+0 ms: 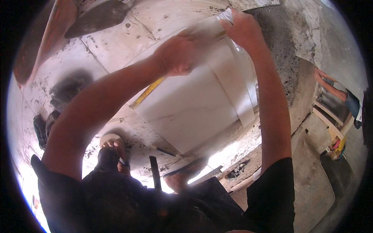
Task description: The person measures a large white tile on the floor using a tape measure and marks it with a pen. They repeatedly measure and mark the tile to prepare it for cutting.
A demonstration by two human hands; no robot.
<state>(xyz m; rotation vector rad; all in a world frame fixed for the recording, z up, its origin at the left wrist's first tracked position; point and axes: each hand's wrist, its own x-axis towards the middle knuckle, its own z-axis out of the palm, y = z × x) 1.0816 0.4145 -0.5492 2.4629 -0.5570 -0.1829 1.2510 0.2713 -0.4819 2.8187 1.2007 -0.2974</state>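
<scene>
A large pale tile (182,112) with faint veining lies below my hands, its surface partly in shadow. Across it runs a yellow measuring strip (147,93), which passes under my left hand (180,56). That hand is smeared by motion, so its fingers cannot be made out. At the far edge my right hand (244,31) is closed, its thumb close to the far end of the strip. A shiny whitish piece (225,16) shows at its fingertips; what exactly the fingers grip is unclear. A pencil-like stick (163,150) lies by the tile's near corner.
Dirty pale floor tiles (112,42) spread to the left, with a dark flat object (99,19) on them. Rough grey mortar (278,50) borders the right side. My sandalled foot (112,143) stands near the tile. Another person's arm (330,87) shows at far right, beside a wooden frame (328,120).
</scene>
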